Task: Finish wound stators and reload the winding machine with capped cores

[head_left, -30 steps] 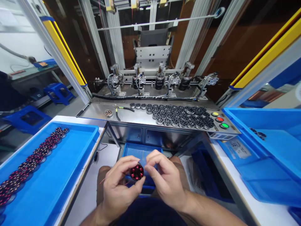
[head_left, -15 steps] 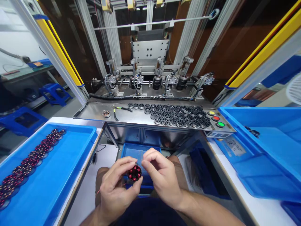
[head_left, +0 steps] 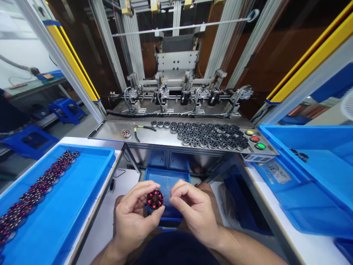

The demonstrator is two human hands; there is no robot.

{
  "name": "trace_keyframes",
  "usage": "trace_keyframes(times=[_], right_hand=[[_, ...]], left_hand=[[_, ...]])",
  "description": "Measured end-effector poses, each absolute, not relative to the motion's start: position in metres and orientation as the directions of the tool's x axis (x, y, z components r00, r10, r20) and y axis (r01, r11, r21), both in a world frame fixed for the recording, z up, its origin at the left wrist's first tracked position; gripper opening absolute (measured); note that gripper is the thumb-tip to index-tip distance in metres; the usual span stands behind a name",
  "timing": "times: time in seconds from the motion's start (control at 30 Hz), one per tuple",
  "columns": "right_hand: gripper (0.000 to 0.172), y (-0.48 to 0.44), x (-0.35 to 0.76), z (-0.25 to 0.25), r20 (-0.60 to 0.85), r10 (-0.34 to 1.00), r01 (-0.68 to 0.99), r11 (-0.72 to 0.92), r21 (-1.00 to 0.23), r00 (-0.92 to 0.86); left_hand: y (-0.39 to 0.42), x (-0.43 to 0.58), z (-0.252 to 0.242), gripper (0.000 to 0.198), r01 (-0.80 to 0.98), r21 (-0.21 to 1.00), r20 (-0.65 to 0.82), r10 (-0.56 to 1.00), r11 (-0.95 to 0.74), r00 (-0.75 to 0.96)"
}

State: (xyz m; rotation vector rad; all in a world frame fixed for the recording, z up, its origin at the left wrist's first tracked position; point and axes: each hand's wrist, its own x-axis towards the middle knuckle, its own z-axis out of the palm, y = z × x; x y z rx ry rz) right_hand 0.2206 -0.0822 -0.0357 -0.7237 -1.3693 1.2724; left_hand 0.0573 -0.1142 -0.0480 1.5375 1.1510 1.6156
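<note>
My left hand (head_left: 136,211) grips a small round motor stator (head_left: 154,199) between thumb and fingers. The stator has a black rim and red wire coils around an open centre, and its face is turned toward me. Just to the right, my right hand (head_left: 191,209) is closed in a pinch, a small gap away from the stator. A faint, thin reddish wire (head_left: 166,200) shows in that gap, running toward the pinched fingertips. Both hands are held above my lap.
A blue tray (head_left: 82,206) on the left holds rows of wound stators (head_left: 41,184). On the metal bench ahead lie black stator cores (head_left: 204,134), pliers (head_left: 143,127) and a coppery stator (head_left: 126,133). Push buttons (head_left: 255,139) and a blue bin (head_left: 325,176) are on the right.
The stator has tilted so its face turns more toward me, and it has shifted slightly left. My right hand has moved a little right, widening the gap.
</note>
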Motion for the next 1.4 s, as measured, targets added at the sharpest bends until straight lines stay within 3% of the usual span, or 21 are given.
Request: trace_keyframes(times=[0.13,0.33,0.5,0.7,0.87,1.03,1.13,1.23,1.4], right_hand=[[0.023,-0.082,0.221,-0.031,0.294,0.907,-0.212,0.237,-0.948,-0.303],[0.023,-0.084,0.227,-0.028,0.409,0.874,-0.134,0.386,-0.912,-0.263],[0.01,-0.078,0.235,-0.025,0.557,0.752,-0.134,0.549,-0.825,-0.351],[0.012,-0.075,0.235,-0.019,0.687,0.63,-0.1,0.706,-0.701,-0.362],[0.014,-0.088,0.232,-0.024,0.615,0.752,-0.062,0.62,-0.782,-0.238],[0.014,-0.097,0.227,-0.029,0.613,0.766,-0.143,0.596,-0.79,-0.196],[0.012,-0.093,0.227,-0.029,0.639,0.736,-0.181,0.613,-0.769,-0.224],[0.01,-0.082,0.232,-0.028,0.66,0.709,-0.204,0.628,-0.751,-0.249],[0.034,-0.057,0.238,-0.018,0.702,0.565,-0.263,0.665,-0.698,-0.434]], left_hand=[[-0.115,0.06,-0.044,0.046,0.169,0.868,0.488,0.866,-0.468,-0.11],[-0.114,0.066,-0.038,0.053,0.189,0.845,0.524,0.845,-0.5,-0.108],[-0.114,0.067,-0.032,0.053,-0.018,0.904,0.426,0.904,-0.427,-0.031],[-0.112,0.064,-0.027,0.055,-0.137,0.924,0.368,0.928,-0.358,0.053],[-0.113,0.067,-0.029,0.053,0.014,0.896,0.445,0.893,-0.445,-0.063],[-0.117,0.074,-0.032,0.055,0.241,0.827,0.555,0.808,-0.509,-0.197],[-0.117,0.074,-0.029,0.055,0.146,0.865,0.502,0.841,-0.481,-0.201],[-0.116,0.072,-0.024,0.051,-0.058,0.919,0.382,0.916,-0.391,-0.125],[-0.115,0.07,-0.026,0.038,-0.338,0.937,0.116,0.991,-0.089,0.059]])
